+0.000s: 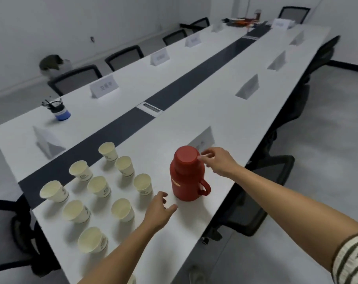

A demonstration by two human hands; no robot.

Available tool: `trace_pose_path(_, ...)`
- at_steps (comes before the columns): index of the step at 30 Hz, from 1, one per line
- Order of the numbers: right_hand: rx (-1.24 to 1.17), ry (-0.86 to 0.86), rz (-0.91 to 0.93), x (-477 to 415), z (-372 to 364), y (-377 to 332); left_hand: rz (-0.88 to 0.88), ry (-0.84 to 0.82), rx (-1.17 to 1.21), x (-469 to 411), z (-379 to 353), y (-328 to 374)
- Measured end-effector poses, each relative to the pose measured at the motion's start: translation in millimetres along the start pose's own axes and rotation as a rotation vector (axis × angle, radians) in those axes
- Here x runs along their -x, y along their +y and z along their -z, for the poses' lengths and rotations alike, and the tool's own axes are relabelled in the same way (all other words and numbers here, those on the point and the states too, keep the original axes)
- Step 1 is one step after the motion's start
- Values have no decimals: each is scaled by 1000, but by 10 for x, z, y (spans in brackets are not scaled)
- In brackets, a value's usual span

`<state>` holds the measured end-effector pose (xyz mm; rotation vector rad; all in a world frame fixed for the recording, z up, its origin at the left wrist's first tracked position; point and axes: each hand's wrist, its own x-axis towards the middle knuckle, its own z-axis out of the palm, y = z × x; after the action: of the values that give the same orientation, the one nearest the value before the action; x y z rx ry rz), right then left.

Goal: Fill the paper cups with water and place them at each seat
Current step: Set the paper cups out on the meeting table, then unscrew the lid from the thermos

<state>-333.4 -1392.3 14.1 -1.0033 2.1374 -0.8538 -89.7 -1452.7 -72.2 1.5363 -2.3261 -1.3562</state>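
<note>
Near the right edge of the white table (225, 119), at its near end, a red thermos (186, 181) is flanked by two hands.
The thermos is stood upright, and its cap is touched at the side by the loosely spread fingertips of the right hand (219, 162). The left hand (159, 210) is held just beside the base, fingers relaxed and slightly apart. Nine paper cups (99, 186) are grouped upright left of the thermos, by the near edge.

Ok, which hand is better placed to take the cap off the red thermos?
Right, likely. The right hand is up at the cap of the thermos, fingertips at its edge. The left hand sits low by the base, open, next to the paper cups.
</note>
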Motion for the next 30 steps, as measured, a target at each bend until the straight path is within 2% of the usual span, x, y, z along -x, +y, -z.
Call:
trace_pose_path(6,1,-142,27,-578,59,-184,-15,17,258,-251,-268,373)
trace_pose_path(11,-109,-385,-138,-983,37,-37,56,123,385,-324,-392,497)
trace_pose_path(17,-83,-706,-194,-1280,-98,233,100,152,444,-347,-472,522)
trace_pose_path(26,-92,-782,-29,-1328,-20,458,331,450,624,-257,-694,641)
trace_pose_path(30,73,-883,14,-1288,97,519,379,410,739,-130,-783,691)
